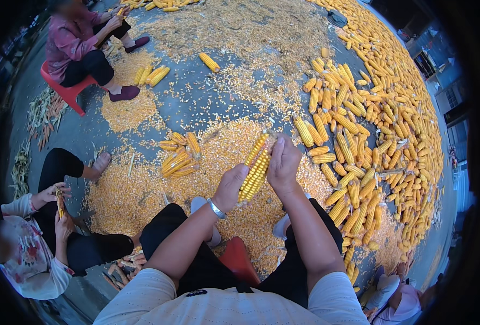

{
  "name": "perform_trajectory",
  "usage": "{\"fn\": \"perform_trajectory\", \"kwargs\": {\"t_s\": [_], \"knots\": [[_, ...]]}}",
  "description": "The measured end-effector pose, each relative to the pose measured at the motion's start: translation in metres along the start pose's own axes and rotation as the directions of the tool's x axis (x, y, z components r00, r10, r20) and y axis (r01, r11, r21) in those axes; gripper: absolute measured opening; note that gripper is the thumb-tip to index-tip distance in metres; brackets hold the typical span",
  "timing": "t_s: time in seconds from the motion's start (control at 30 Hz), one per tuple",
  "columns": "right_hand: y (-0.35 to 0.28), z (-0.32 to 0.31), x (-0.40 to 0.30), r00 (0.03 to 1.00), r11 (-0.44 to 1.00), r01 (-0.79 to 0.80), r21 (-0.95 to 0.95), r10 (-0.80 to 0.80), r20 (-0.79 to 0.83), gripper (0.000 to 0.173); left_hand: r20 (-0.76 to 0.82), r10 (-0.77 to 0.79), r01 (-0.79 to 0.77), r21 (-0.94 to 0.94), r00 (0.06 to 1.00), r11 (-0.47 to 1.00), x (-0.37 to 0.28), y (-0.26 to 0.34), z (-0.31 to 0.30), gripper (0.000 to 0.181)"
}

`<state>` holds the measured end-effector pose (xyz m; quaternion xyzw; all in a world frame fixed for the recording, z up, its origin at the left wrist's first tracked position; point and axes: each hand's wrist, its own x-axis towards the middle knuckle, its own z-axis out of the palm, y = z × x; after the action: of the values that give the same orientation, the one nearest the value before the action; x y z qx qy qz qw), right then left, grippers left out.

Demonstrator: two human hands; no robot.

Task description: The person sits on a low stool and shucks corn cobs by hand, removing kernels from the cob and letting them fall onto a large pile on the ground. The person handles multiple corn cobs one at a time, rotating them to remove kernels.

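Observation:
An ear of yellow corn (256, 174) is held tilted between both my hands, with a gap in its kernel rows near the upper part. My left hand (231, 189), with a silver bracelet at the wrist, grips its lower left side. My right hand (283, 164) is closed around its upper right side, the thumb lying along the ear. Beneath my hands spreads a heap of loose corn kernels (211, 158). Several partly shelled ears (179, 160) lie on that heap, to the left of my hands.
A large pile of corn ears (386, 134) covers the right side. Seated people with corn are at upper left (75, 48) and lower left (41, 243); another person (398, 296) is at lower right. Bare cobs (122, 272) lie at lower left. A red stool (238, 260) is beneath me.

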<state>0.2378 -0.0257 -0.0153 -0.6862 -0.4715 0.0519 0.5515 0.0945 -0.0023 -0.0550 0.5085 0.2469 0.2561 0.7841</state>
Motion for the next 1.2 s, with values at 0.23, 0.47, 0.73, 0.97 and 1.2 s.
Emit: {"fn": "perform_trajectory", "kwargs": {"t_s": [0.23, 0.47, 0.73, 0.97, 1.2], "knots": [[0.006, 0.008, 0.003, 0.871, 0.652, -0.491, 0.578, 0.386, 0.303, 0.035, 0.043, -0.171, 0.176, -0.276, 0.984, 0.945, 0.005, 0.004, 0.001, 0.059], [-0.018, 0.009, -0.009, 0.941, 0.977, -0.184, -0.110, 0.207, 0.268, 0.039, 0.049, -0.210, 0.214, -0.339, 0.977, 0.916, 0.006, -0.004, -0.005, 0.060], [0.008, 0.016, -0.019, 0.970, 0.920, -0.240, 0.311, 0.213, 0.117, 0.039, 0.063, -0.163, 0.174, -0.437, 0.985, 0.882, 0.007, 0.001, -0.002, 0.051], [-0.015, 0.027, 0.006, 0.489, 0.188, -0.734, 0.653, 0.813, 0.315, 0.052, -0.351, 0.265, -0.069, 0.482, 0.898, 0.873, 0.008, -0.041, 0.022, 0.044], [0.021, 0.032, -0.010, 0.579, 0.462, -0.753, 0.469, 0.803, 0.140, 0.059, -0.337, 0.120, 0.051, 0.456, 0.934, 0.888, 0.003, -0.036, 0.023, 0.043]]}}
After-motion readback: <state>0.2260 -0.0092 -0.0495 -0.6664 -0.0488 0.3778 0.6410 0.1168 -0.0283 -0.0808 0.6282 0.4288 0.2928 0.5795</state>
